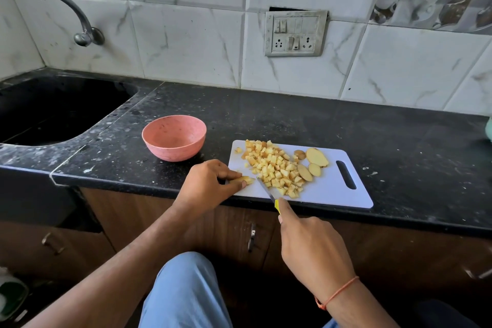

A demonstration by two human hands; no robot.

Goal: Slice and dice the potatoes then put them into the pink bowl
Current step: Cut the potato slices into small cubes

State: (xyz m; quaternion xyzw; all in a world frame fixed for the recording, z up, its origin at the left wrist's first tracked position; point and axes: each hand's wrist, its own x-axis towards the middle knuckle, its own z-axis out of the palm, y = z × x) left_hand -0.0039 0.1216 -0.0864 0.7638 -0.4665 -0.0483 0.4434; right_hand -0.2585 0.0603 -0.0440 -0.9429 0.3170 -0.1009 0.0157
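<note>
A white cutting board [335, 189] lies at the front edge of the black counter. A heap of diced potato [274, 168] covers its left half, with several potato slices [315, 157] to the right of the heap. My left hand [207, 184] pinches a small potato strip [246, 180] at the board's left edge. My right hand [311, 247] grips the yellow handle of a knife [267, 190], forefinger along its back. The blade angles up-left, its tip between the strip and the heap. The pink bowl [174, 137] stands left of the board with nothing visible inside.
A black sink [53, 109] with a wall tap [72, 13] takes the counter's left end. A switch-and-socket plate [295, 33] is on the tiled wall. Drawer handles [251, 239] sit below the counter edge, and my knee in blue cloth [186, 293] is under my arms.
</note>
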